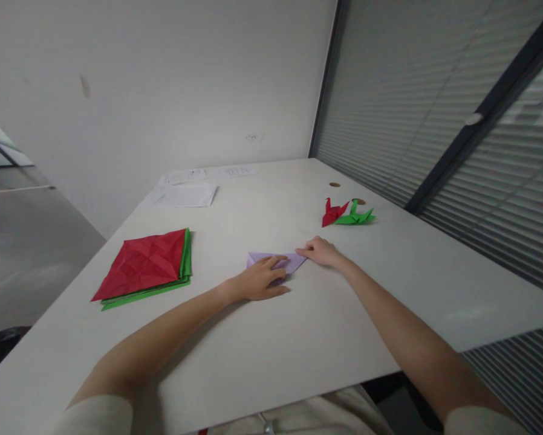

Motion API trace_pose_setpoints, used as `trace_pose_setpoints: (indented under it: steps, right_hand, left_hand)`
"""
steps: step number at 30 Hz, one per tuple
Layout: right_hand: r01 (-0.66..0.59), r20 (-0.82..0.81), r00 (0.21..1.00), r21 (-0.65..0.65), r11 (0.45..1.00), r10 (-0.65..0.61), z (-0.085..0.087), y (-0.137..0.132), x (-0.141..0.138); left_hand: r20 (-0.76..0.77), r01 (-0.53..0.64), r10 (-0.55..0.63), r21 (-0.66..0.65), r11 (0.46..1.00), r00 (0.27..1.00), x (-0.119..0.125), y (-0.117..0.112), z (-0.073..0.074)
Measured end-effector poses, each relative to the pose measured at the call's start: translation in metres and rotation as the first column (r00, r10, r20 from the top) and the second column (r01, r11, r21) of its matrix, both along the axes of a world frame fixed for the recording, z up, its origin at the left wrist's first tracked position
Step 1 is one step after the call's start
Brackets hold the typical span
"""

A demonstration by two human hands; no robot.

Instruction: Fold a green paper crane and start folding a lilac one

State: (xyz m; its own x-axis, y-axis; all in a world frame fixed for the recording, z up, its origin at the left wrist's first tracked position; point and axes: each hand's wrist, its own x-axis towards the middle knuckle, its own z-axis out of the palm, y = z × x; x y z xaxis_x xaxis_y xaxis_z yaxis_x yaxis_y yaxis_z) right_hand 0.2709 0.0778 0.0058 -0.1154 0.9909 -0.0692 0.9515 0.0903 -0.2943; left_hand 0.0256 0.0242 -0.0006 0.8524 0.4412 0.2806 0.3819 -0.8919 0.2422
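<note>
A folded lilac paper (291, 261) lies flat on the white table (326, 326) in front of me. My left hand (261, 280) rests palm down on its left part, fingers stretched out flat over the paper. My right hand (320, 251) presses its fingertips on the paper's right corner, fingers curled and together.
A stack of creased red and green paper sheets (147, 265) lies to the left. A red folded paper figure (333, 213) and a green folded paper figure (357, 216) stand at the far right. White printed sheets (185, 193) lie at the table's back. Window blinds (480, 133) run along the right.
</note>
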Motion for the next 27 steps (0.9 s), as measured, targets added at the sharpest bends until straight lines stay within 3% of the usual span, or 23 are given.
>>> trace_pose_setpoints:
  steps: [6, 18, 23, 27]
  right_hand:
    - [-0.033, -0.04, 0.999, -0.018, 0.999, 0.032, 0.001, 0.001, 0.004]
    - [0.0, 0.108, 0.994, 0.098, 0.995, -0.011, -0.007, 0.007, 0.016]
    - [-0.016, -0.085, 0.996, 0.117, 0.993, 0.026, -0.01, 0.018, 0.033]
    - [0.084, -0.226, 0.974, 0.233, 0.969, -0.031, -0.001, 0.016, 0.031]
  left_hand:
    - [-0.059, 0.009, -0.01, -0.026, 1.0, 0.998, -0.001, 0.003, -0.003]
    - [-0.062, 0.012, -0.014, -0.029, 0.999, 0.998, -0.001, 0.003, -0.003]
    - [-0.077, 0.01, -0.012, -0.024, 1.0, 0.997, -0.003, 0.004, -0.004]
    - [-0.08, 0.014, -0.015, -0.023, 1.0, 0.997, -0.004, 0.004, -0.003]
